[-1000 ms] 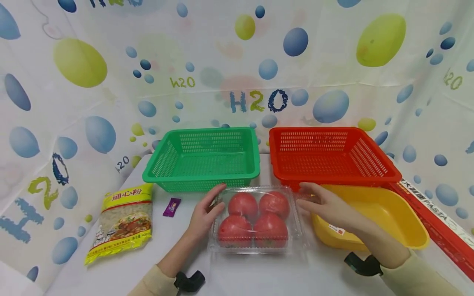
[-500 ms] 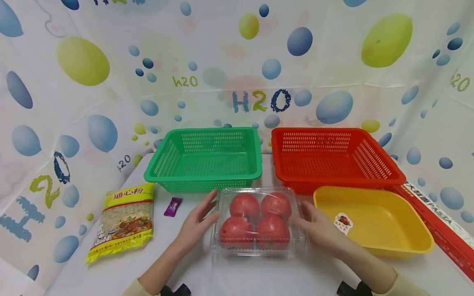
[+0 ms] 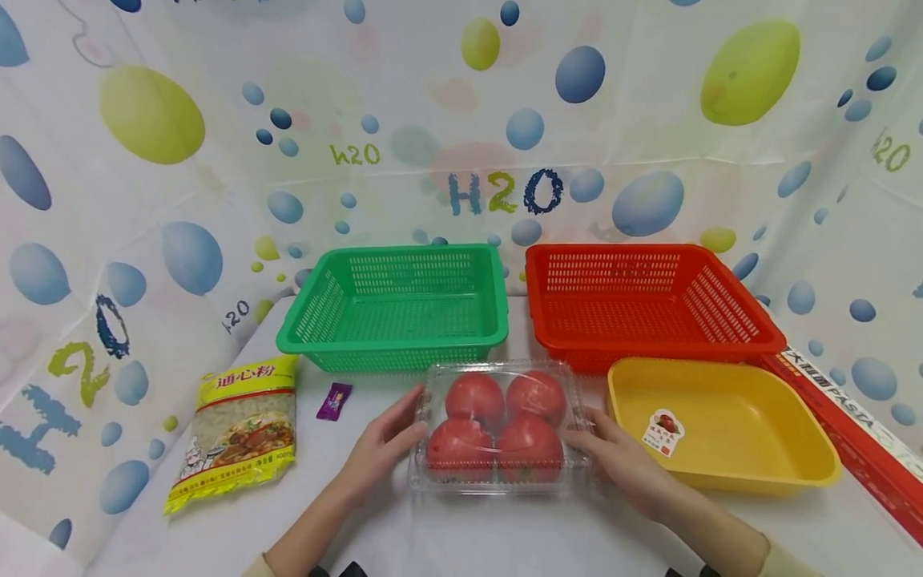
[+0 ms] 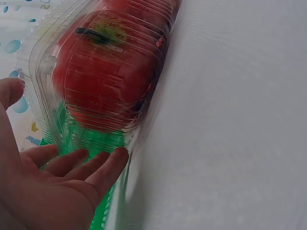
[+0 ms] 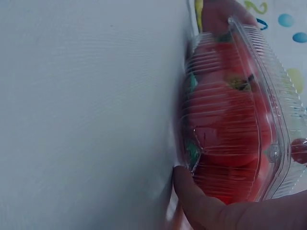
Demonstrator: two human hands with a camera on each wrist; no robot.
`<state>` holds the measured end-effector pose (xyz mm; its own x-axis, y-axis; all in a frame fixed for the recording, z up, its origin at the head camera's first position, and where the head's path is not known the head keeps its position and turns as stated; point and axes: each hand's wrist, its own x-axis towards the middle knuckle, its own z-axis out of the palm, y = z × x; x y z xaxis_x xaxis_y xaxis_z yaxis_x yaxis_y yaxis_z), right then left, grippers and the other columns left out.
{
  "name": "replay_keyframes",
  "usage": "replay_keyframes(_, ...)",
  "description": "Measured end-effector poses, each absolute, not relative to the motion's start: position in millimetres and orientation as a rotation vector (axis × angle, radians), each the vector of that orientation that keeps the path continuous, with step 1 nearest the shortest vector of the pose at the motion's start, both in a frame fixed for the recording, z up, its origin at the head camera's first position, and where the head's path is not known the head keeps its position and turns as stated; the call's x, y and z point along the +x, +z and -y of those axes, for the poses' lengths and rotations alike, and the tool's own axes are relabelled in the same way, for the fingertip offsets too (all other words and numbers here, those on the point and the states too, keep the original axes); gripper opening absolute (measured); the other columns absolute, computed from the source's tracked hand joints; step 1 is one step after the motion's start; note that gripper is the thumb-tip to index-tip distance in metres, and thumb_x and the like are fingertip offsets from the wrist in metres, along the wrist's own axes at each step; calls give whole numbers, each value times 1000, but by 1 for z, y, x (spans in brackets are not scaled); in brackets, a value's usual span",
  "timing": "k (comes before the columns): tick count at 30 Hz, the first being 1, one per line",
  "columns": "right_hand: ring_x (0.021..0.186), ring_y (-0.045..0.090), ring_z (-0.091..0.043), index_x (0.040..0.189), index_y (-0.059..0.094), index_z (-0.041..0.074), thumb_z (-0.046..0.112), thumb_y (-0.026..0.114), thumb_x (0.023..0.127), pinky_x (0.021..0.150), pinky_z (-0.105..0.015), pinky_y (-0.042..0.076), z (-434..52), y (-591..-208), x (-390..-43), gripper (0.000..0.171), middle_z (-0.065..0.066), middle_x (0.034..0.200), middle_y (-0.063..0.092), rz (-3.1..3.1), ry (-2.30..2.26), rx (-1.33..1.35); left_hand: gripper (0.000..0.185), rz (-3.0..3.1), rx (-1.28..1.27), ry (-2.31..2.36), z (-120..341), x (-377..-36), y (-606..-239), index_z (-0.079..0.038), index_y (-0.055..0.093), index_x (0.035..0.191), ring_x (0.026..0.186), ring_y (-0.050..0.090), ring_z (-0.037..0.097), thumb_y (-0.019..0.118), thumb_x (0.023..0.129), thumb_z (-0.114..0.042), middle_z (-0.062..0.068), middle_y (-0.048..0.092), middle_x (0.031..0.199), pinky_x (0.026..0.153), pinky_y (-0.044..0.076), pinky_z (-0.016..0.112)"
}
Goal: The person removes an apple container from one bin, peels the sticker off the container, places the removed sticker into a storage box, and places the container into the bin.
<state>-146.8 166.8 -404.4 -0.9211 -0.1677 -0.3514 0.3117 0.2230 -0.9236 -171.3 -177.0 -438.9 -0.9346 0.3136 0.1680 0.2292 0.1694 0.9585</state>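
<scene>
Change: both hands have closed in on the tomato box (image 3: 499, 426) from its two sides.
Left hand (image 3: 378, 453): fingers straight, touching the left wall.
Right hand (image 3: 620, 461): fingers straight against the right wall.
Box: on the counter (image 3: 505, 537), near the green basket (image 3: 392, 308), not lifted.

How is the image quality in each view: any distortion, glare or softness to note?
Head view: evenly lit and sharp, with wide-angle bowing at the edges and faint highlights on the clear tomato box. Left wrist view: very close, the left hand soft. Right wrist view: tilted sideways, dimmer, the right hand blurred at the bottom.
</scene>
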Motion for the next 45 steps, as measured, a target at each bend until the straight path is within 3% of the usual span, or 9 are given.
replay_keyframes(7, 131, 37, -38, 156, 28, 5, 27, 60, 100, 103, -52, 42, -166, -406, -145, 68, -24, 154, 34, -2030, -1840, 147, 60, -2270, 549, 1948, 178, -171, -442, -1, 31, 157, 143, 33, 44, 54, 102, -12, 24, 33, 158, 104, 44, 33)
replay_keyframes(13, 138, 26, -42, 158, 21, 8, 24, 59, 100, 112, -64, 27, -164, -404, -145, 72, -24, 159, 20, -1930, -1901, 189, 58, -2271, 561, 1984, 179, -168, -446, -1, 33, 156, 143, 33, 45, 52, 102, -11, 23, 32, 158, 101, 47, 31)
replay_keyframes(20, 137, 24, -44, 161, 12, 9, 19, 60, 97, 109, -59, 34, -162, -403, -142, 80, -24, 161, 12, -1885, -1941, 198, 57, -2292, 500, 2011, 180, -163, -445, -1, 35, 155, 143, 34, 42, 53, 102, -10, 22, 34, 158, 99, 47, 27)
replay_keyframes(26, 140, 18, -45, 163, 8, 14, 20, 59, 97, 109, -63, 29, -165, -403, -140, 84, -23, 162, 4, -1820, -1950, 120, 57, -2248, 390, 2036, 180, -160, -436, -2, 37, 155, 142, 37, 42, 54, 101, -12, 20, 35, 158, 91, 53, 31)
replay_keyframes(30, 140, 16, -43, 163, 9, 21, 19, 58, 97, 108, -61, 27, -169, -399, -139, 82, -18, 162, 2, -1753, -1976, 53, 57, -2247, 423, 2017, 181, -160, -428, -1, 36, 155, 140, 38, 44, 53, 102, -12, 22, 34, 158, 91, 54, 32)
replay_keyframes(34, 142, 12, -43, 164, 6, 21, 19, 58, 97, 113, -66, 20, -171, -395, -138, 84, -19, 164, -4, -1734, -1985, 45, 57, -2249, 471, 2000, 183, -161, -420, 0, 36, 155, 138, 41, 46, 53, 102, -12, 23, 36, 157, 87, 56, 31)
replay_keyframes(37, 139, 27, -39, 164, 3, 21, 20, 57, 98, 113, -59, 30, -173, -390, -137, 85, -20, 164, -1, -1732, -1978, 37, 57, -2256, 497, 1986, 183, -160, -415, 0, 36, 155, 137, 41, 46, 53, 102, -13, 23, 36, 157, 86, 57, 31)
replay_keyframes(40, 129, 43, -34, 164, 3, 21, 21, 56, 98, 105, -47, 43, -175, -384, -137, 84, -20, 163, 4, -1728, -1968, 34, 56, -2265, 516, 1980, 183, -159, -410, 0, 37, 154, 138, 41, 45, 53, 102, -13, 23, 36, 156, 88, 56, 30)
replay_keyframes(45, 133, 38, -38, 164, 5, 18, 22, 56, 99, 102, -47, 47, -178, -375, -135, 83, -21, 161, 10, -1746, -1963, 73, 56, -2276, 563, 1972, 183, -158, -403, 1, 37, 154, 137, 42, 45, 52, 102, -12, 24, 37, 156, 90, 55, 31)
